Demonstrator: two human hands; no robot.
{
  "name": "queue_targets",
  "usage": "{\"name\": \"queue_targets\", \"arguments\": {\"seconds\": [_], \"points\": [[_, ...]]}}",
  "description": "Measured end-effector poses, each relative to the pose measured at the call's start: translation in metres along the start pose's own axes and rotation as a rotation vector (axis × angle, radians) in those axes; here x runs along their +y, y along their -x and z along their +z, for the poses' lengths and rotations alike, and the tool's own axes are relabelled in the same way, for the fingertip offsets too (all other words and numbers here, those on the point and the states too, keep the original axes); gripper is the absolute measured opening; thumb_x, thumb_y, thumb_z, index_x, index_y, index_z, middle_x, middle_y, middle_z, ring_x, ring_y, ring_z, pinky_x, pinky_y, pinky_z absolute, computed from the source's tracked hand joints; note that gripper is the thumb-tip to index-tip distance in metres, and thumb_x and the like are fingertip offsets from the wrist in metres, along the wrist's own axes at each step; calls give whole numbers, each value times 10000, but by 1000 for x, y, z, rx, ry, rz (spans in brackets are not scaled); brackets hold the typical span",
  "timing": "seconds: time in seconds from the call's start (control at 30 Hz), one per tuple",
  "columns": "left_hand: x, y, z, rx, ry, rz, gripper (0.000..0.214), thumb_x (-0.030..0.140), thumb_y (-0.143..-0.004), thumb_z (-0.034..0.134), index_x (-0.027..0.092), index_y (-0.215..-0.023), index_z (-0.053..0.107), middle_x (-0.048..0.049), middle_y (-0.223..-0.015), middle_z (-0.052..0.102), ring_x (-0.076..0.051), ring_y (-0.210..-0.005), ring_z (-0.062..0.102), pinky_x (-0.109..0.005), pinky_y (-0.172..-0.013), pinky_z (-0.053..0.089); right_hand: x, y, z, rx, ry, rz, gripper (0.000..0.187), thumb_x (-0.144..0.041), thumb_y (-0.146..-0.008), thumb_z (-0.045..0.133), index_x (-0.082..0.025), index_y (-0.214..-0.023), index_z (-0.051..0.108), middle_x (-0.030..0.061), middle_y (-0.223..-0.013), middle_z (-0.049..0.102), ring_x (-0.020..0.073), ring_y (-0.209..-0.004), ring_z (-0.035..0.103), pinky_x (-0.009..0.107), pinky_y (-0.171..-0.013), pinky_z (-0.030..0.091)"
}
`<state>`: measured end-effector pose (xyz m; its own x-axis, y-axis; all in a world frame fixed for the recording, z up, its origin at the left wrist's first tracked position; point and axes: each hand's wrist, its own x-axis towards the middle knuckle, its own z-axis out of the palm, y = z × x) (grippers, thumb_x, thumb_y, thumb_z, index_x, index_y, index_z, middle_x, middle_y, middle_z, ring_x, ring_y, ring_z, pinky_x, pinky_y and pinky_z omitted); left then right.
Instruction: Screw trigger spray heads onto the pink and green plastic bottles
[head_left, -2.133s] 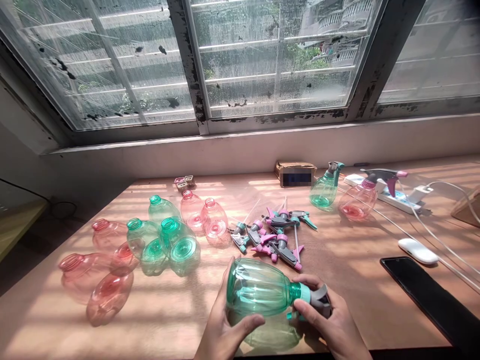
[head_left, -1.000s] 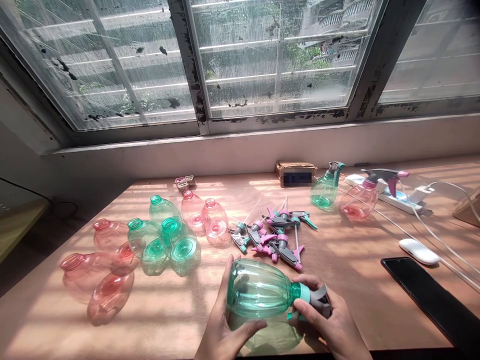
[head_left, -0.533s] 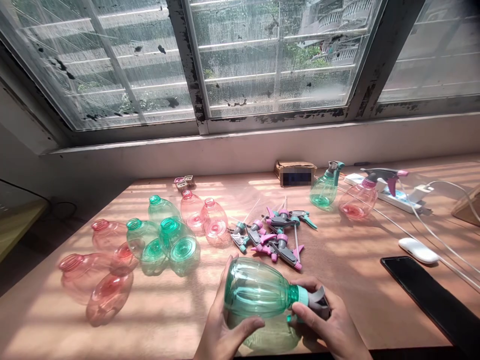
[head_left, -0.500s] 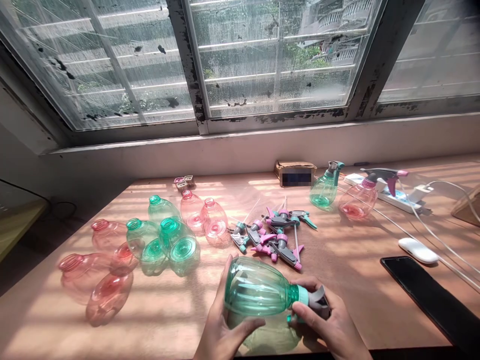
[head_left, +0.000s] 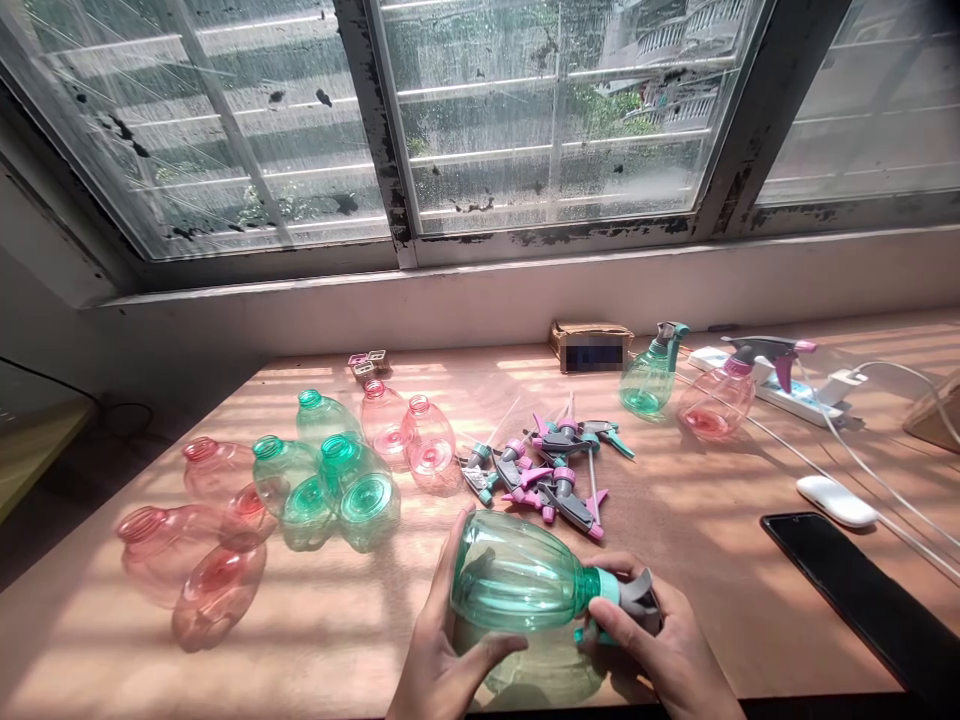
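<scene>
Bottle (head_left: 517, 580), green, held sideways, left hand (head_left: 442, 640) cupping its base (head_left: 462, 575), right hand (head_left: 667, 640) pinching teal collar (head_left: 609, 588) at neck (head_left: 587, 588)

The desk (head_left: 322, 645), phone (head_left: 859, 600), mouse (head_left: 835, 501) and power strip (head_left: 801, 400) by a window (head_left: 555, 120) show a room, home or office unclear.

Held bottle (head_left: 517, 575) translucent green, collar (head_left: 608, 588) turquoise. Other bottles (head_left: 356, 480) green or pinkish red. Loose spray heads (head_left: 568, 500) grey with pink or turquoise. Tabletop (head_left: 697, 500) tan, striped with light.
</scene>
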<state>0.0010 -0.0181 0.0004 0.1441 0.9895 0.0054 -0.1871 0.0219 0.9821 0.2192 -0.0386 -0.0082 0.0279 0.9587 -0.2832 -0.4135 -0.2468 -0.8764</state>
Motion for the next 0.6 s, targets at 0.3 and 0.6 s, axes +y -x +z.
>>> {"name": "queue_targets", "arguments": {"seconds": [0.3, 0.6], "points": [[5, 0, 2, -35, -1, 21, 991, 351, -758, 890, 339, -1585, 345, -65, -1617, 476, -374, -1506, 379, -472, -1245, 327, 1, -1, -1, -2, 16, -32, 512, -506, -689, 917, -163, -1006, 707, 12, -600, 692, 107, -449, 553, 156, -381, 234], [-4, -2, -1, 58, -135, 64, 773, 366, -867, 777, 367, -1550, 415, -36, -1657, 411, -351, -1542, 309, -473, -1274, 246, 3, -2, -3, 9, 77, -57, 515, -538, -683, 909, -185, -1008, 724, 34, -646, 772, 155, -509, 651, 228, -493, 468]]}}
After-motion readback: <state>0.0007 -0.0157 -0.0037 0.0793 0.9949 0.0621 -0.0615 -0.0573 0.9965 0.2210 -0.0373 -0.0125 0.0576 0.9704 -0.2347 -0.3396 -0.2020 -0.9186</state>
